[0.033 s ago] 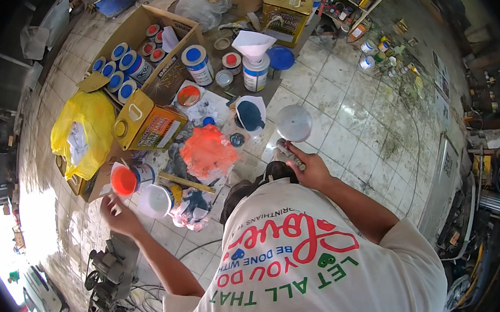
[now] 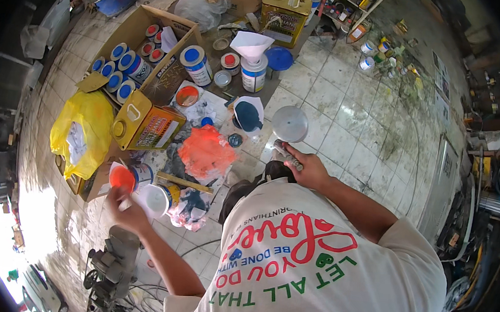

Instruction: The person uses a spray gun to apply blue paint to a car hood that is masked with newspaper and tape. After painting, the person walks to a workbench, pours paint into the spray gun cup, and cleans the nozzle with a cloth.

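Observation:
My left hand (image 2: 126, 209), slightly blurred, has its curled fingers apart at the front of a can of orange paint (image 2: 121, 175); whether they touch it is unclear. Beside that can are a white container (image 2: 154, 201) and a wooden stick (image 2: 184, 182). In my right hand (image 2: 308, 172) is a paint-stained spray gun (image 2: 287, 154), topped by a round grey cup (image 2: 290, 124). An orange-stained cloth or paper (image 2: 206, 152) lies between my hands, near a paper-lined container of dark blue paint (image 2: 247, 115).
A carton of paint cans (image 2: 172, 27), yellow metal tins (image 2: 283, 13) and a yellow bag (image 2: 84, 118) stand left and ahead. Small containers (image 2: 368, 47) litter the tiled floor at back right. A black machine (image 2: 100, 265) and cables (image 2: 147, 307) are at lower left.
My left hand has risen and moved slightly right, up to the front of the orange paint can. My right hand and the spray gun have shifted slightly left.

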A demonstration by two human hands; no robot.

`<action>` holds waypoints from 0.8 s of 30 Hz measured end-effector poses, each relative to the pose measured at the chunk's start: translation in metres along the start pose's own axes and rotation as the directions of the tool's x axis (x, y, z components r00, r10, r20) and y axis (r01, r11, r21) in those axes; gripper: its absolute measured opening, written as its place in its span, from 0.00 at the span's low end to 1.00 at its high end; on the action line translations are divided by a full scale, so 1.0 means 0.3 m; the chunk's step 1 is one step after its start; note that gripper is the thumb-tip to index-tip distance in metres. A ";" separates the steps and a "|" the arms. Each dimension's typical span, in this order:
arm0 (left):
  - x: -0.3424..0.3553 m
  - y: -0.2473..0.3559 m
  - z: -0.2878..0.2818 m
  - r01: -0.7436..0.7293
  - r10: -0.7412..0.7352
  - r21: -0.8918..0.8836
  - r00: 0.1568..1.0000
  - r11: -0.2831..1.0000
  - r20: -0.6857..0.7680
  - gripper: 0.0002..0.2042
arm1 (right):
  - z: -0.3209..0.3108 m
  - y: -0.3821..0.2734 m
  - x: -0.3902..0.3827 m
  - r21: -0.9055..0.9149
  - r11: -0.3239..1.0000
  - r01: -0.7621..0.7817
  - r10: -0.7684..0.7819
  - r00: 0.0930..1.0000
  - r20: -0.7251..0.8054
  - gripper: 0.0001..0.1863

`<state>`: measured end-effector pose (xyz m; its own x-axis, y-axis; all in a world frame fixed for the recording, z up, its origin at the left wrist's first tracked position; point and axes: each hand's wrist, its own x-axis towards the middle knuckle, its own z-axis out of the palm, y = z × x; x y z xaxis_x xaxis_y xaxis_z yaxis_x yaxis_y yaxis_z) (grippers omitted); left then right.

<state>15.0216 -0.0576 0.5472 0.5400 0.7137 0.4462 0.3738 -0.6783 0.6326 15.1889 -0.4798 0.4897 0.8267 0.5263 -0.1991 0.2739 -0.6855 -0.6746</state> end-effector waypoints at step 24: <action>-0.125 0.905 0.684 -0.411 0.496 -0.348 0.843 0.843 0.207 0.36 | -0.169 0.056 0.195 0.043 0.982 0.184 -0.188 0.974 0.129 0.29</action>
<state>15.2574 -0.3043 0.5723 0.7969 0.2288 0.5591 -0.1691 -0.8041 0.5700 15.2669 -0.4861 0.5027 0.6903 0.7060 -0.1584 0.4002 -0.5549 -0.7294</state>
